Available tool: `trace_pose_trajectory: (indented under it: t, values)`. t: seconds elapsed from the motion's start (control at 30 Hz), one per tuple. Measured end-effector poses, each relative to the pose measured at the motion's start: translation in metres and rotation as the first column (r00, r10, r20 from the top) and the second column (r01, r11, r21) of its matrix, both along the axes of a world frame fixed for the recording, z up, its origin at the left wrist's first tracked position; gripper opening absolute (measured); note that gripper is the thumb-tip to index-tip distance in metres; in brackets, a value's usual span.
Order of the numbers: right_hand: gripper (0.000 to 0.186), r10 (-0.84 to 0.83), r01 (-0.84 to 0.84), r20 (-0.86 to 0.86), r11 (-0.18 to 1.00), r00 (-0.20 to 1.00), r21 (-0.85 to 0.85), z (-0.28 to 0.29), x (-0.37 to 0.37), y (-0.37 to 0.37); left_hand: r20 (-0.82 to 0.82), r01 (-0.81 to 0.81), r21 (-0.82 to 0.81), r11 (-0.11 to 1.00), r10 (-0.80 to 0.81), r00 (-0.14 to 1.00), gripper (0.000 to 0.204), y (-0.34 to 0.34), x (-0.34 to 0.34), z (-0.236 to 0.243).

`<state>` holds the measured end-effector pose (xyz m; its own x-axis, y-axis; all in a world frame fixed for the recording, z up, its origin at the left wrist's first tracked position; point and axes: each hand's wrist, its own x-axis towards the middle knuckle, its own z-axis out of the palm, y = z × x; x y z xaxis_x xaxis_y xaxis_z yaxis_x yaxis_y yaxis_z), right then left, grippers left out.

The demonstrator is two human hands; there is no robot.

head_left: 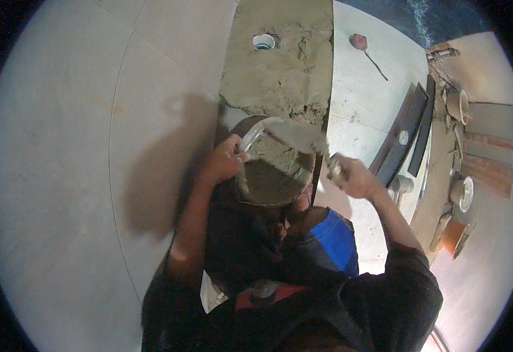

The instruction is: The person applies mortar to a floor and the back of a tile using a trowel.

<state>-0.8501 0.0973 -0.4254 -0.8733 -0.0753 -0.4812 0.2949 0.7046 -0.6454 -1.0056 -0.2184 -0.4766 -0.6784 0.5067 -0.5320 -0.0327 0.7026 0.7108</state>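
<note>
Head view: a bucket [257, 130] is held tilted before the person's body, between the two forearms, with its open mouth turned up to the camera. Grey mortar [271, 176] is seen inside it. Its upper left rim is gripped by the left hand [226, 158], whose fingers are clamped on the edge. A trowel [297, 134] is held in the right hand [355, 176], the fingers being closed round its handle just beside the bucket's right side. The trowel's blade is laid leftward across the upper part of the bucket's mouth; whether the mortar is touched by it cannot be told.

Beyond the bucket, a strip of wet mortar [274, 76] is spread, its surface rough along the near edge, and a white pipe [263, 41] is set in it. The strip is flanked on the left by large pale slabs [63, 176] and on the right by a pale panel [350, 100], on which a red-ended tool [358, 41] with a thin shaft is laid. Farther right, dark strips [400, 135] are placed side by side, and near the right edge an orange tub [455, 239] and brown boards [488, 170] are seen.
</note>
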Motion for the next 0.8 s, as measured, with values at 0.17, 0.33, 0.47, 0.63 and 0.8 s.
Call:
trace_pose_trajectory:
  t: [0.17, 0.33, 0.47, 0.63, 0.8]
  values:
    - [0.034, 0.101, -0.012, -0.237, 0.937, 0.966, 0.350, -0.041, 0.002, -0.018, -0.168, -0.151, 0.151, 0.977, 0.176, 0.970, 0.020, 0.010, 0.006, -0.021]
    - [0.039, 0.213, -0.140, -0.165, 0.918, 0.963, 0.370, -0.049, -0.008, -0.036, -0.293, -0.335, 0.184, 0.924, 0.377, 0.879, 0.021, 0.010, -0.002, -0.027]
    - [0.032, 0.199, -0.094, -0.146, 0.844, 0.969, 0.528, -0.085, -0.028, -0.053, -0.354, -0.350, 0.263, 0.899, 0.428, 0.831, 0.028, 0.011, -0.005, -0.023]
    - [0.027, 0.259, -0.159, -0.073, 0.766, 0.963, 0.623, -0.126, -0.066, -0.112, -0.463, -0.285, 0.146, 0.947, 0.320, 0.827, 0.035, 0.015, -0.006, -0.027]
    - [0.018, 0.608, -0.471, -0.094, 0.693, 0.788, 0.546, -0.138, -0.043, -0.112, -0.484, -0.243, 0.222, 0.944, 0.323, 0.813, 0.028, 0.013, -0.009, -0.016]
